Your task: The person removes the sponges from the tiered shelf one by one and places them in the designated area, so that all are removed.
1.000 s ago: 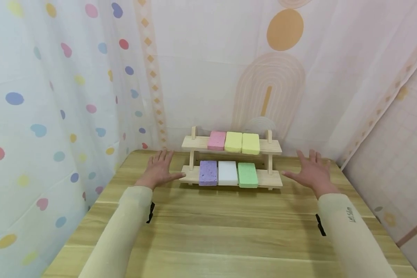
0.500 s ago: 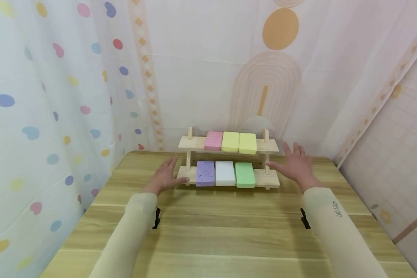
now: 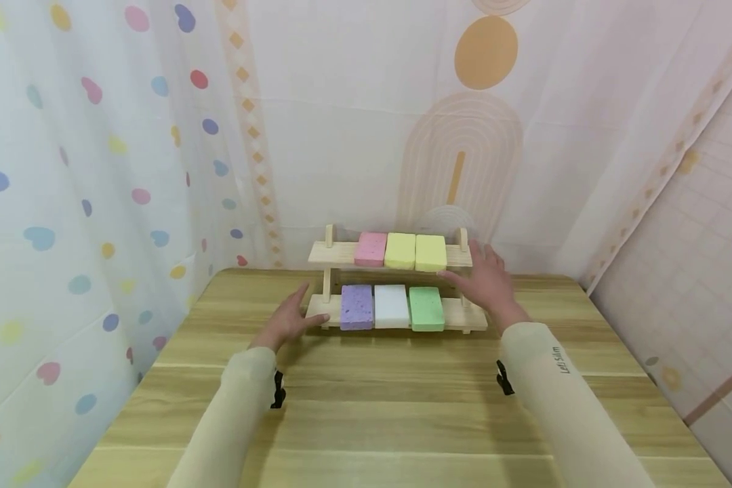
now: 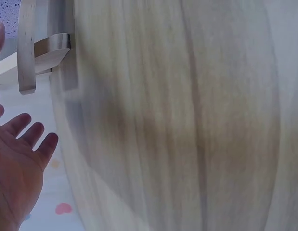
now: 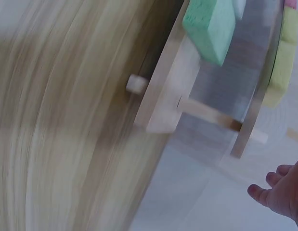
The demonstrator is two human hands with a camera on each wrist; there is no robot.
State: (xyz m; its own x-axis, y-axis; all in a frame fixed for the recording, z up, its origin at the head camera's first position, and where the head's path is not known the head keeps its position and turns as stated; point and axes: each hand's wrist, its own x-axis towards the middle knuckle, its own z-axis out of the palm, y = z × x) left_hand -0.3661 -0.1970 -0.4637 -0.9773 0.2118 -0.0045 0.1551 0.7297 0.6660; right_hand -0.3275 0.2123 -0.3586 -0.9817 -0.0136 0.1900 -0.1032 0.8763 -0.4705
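A two-tier wooden rack (image 3: 332,253) carries a pink sponge (image 3: 371,249) and two yellow sponges (image 3: 430,253) on its upper shelf. Below them lie a purple sponge (image 3: 356,308), a white sponge (image 3: 392,307) and a green sponge (image 3: 426,309). My left hand (image 3: 285,320) is beside the rack's left end, fingers spread, thumb overlapping the lower shelf's corner. At the right end, my right hand (image 3: 489,285) reaches past the upper shelf, its thumb pointing toward the nearer yellow sponge. In the right wrist view, these fingers (image 5: 258,193) are apart from the rack's end. Neither hand holds anything.
The rack stands near the back edge of a wood-grain table (image 3: 366,413). A patterned curtain (image 3: 354,135) hangs right behind it, and a dotted curtain (image 3: 73,271) runs along the left side. Black straps (image 3: 504,377) show at both wrists.
My right hand has moved left from the open table to the rack's right end. My left hand has come slightly inward. The rack and sponges keep their arrangement; the view has shifted a little.
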